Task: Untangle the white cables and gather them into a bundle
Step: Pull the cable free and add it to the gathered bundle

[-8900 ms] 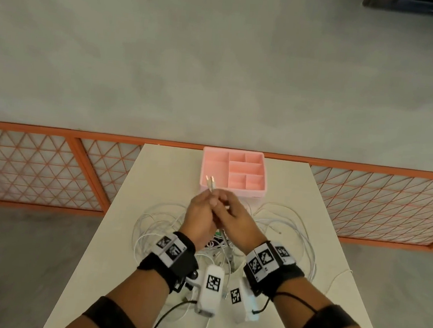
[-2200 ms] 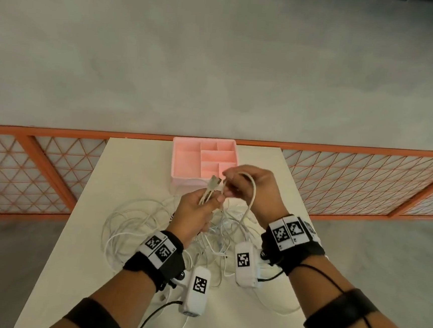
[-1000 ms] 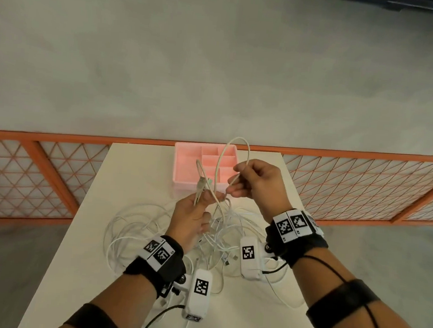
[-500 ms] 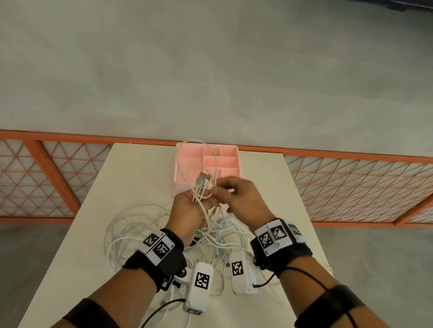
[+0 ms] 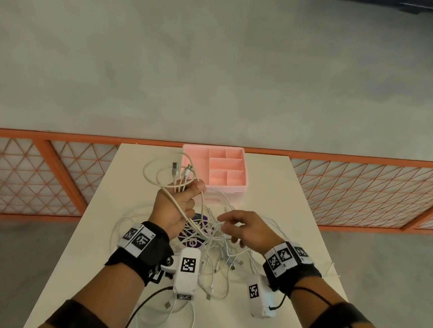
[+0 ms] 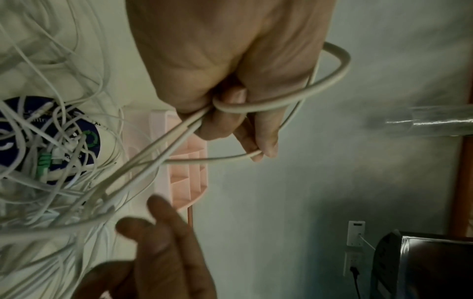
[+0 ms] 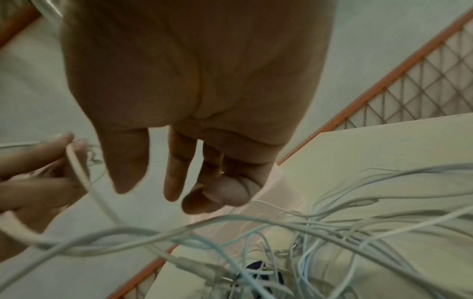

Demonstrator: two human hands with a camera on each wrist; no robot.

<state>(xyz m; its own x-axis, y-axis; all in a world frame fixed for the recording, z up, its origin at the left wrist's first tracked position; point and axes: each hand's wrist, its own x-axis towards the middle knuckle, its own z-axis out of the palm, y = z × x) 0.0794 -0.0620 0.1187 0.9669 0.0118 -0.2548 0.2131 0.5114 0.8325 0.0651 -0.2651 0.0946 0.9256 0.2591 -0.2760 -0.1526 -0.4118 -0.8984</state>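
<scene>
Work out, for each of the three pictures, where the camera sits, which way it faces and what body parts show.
Head: worn high, looks forward and down at the table; both forearms, left hand, right hand.
Left wrist: looks along the left hand gripping looped white cables; right fingers below.
Right wrist: looks along the open right hand over the tangle; left fingers at the edge.
All share the pink tray.

Cable tangle [image 5: 213, 244] hides most of round sticker [image 5: 196, 230], centre frame; printed text unreadable, strands indistinguishable.
</scene>
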